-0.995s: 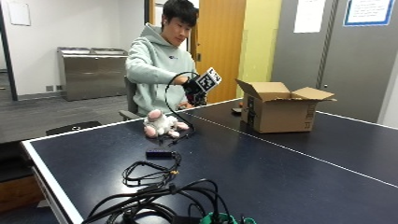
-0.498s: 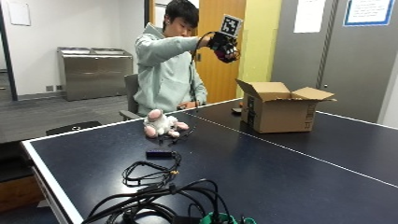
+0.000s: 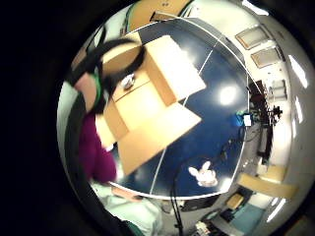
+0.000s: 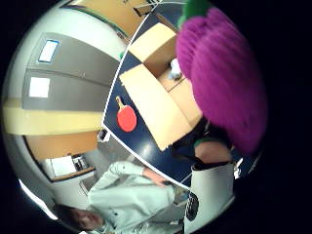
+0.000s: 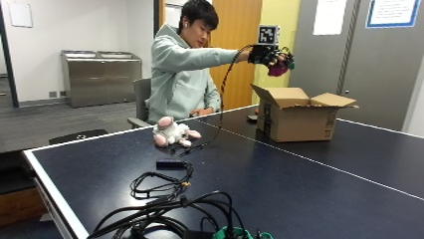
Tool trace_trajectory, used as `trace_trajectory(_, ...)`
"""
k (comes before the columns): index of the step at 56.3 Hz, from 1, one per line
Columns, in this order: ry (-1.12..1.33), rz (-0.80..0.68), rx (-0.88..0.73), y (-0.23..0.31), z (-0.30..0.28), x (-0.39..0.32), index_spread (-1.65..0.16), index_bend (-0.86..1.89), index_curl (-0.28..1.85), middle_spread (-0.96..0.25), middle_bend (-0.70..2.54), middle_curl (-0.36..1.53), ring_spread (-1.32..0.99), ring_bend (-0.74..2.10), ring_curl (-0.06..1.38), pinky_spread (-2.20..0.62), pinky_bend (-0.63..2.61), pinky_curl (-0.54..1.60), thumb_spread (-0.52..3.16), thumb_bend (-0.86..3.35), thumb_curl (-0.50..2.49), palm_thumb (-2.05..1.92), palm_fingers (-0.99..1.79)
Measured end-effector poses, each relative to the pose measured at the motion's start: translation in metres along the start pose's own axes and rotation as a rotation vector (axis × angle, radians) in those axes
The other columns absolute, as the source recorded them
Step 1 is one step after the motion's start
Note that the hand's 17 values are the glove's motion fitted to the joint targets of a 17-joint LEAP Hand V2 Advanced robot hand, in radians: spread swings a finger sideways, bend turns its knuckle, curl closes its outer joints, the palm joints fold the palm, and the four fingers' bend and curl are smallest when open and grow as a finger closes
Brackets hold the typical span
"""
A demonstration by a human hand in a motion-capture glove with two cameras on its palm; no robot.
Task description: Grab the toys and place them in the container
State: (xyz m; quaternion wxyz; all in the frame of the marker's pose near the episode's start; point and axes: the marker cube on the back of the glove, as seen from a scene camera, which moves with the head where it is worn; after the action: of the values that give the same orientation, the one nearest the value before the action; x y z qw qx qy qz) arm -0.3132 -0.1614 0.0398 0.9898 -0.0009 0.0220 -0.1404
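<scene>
Right hand (image 5: 268,54) is raised high, fingers curled round a purple plush toy (image 5: 278,68), green bit showing at one end. The hand sits almost straight above the open cardboard box (image 5: 298,119), well clear of its flaps. Little-finger palm view looks right down into the box mouth (image 3: 135,91), with something small and pale already lying on the bottom (image 3: 128,81). Thumb-side view has the purple toy (image 4: 219,73) filling the frame over the same opening, so it's close to the palm and held. Key relation: box is directly below the toy, so the next move looks like a plain drop or lower, little sideways travel needed. The toy's long axis can't be read. A white and pink plush (image 5: 171,133) lies on the desk (image 5: 278,189), well apart from the box, on the person's side; not yet collected. Bare hand isn't clearly visible.
</scene>
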Motion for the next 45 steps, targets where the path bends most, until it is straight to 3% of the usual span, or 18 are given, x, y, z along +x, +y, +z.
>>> trace_trajectory(3,-0.028,-0.068,-0.02,0.004,0.003,-0.002,-0.26,0.33,0.16,-0.21,0.48,0.78,-0.31,0.89,0.65,-0.29,1.16,0.55,0.73,0.15,1.06,0.44,-0.23)
trace_trajectory(6,-0.082,-0.17,-0.011,0.012,0.0,-0.004,-0.22,0.27,0.15,-0.14,0.31,0.69,-0.22,0.61,0.56,-0.2,1.15,0.51,0.86,0.03,0.94,0.25,-0.46)
trace_trajectory(11,-0.114,-0.112,0.039,0.019,-0.009,0.008,-0.19,0.15,0.16,-0.08,0.16,0.6,-0.13,0.37,0.44,-0.1,1.06,0.45,1.01,-0.03,0.82,0.16,-0.37)
trace_trajectory(18,-0.178,-0.06,0.142,0.044,-0.036,0.042,-0.17,0.11,0.17,-0.03,0.11,0.51,-0.07,0.25,0.38,-0.03,0.98,0.41,1.15,-0.02,0.7,0.11,-0.29)
trace_trajectory(22,-0.126,-0.176,0.207,0.063,-0.046,0.088,-0.17,0.12,0.18,-0.02,0.11,0.47,-0.05,0.24,0.37,-0.01,0.94,0.39,1.21,-0.02,0.64,0.1,-0.25)
trace_trajectory(25,-0.054,0.047,0.238,0.053,-0.048,0.161,-0.17,0.12,0.19,-0.01,0.12,0.45,-0.04,0.23,0.37,0.0,0.92,0.38,1.24,-0.01,0.61,0.1,-0.23)
trace_trajectory(28,-0.062,0.209,0.246,0.067,-0.051,0.184,-0.17,0.11,0.19,-0.01,0.12,0.43,-0.03,0.22,0.37,0.01,0.9,0.37,1.27,-0.01,0.58,0.1,-0.21)
trace_trajectory(35,-0.181,0.288,0.228,0.145,-0.056,0.169,-0.16,0.11,0.2,0.0,0.14,0.39,-0.02,0.22,0.37,0.02,0.86,0.36,1.31,-0.01,0.51,0.1,-0.18)
trace_trajectory(45,-0.122,0.406,0.17,0.218,-0.005,0.227,-0.17,0.11,0.2,0.0,0.16,0.36,-0.01,0.2,0.37,0.03,0.84,0.34,1.34,-0.01,0.45,0.11,-0.16)
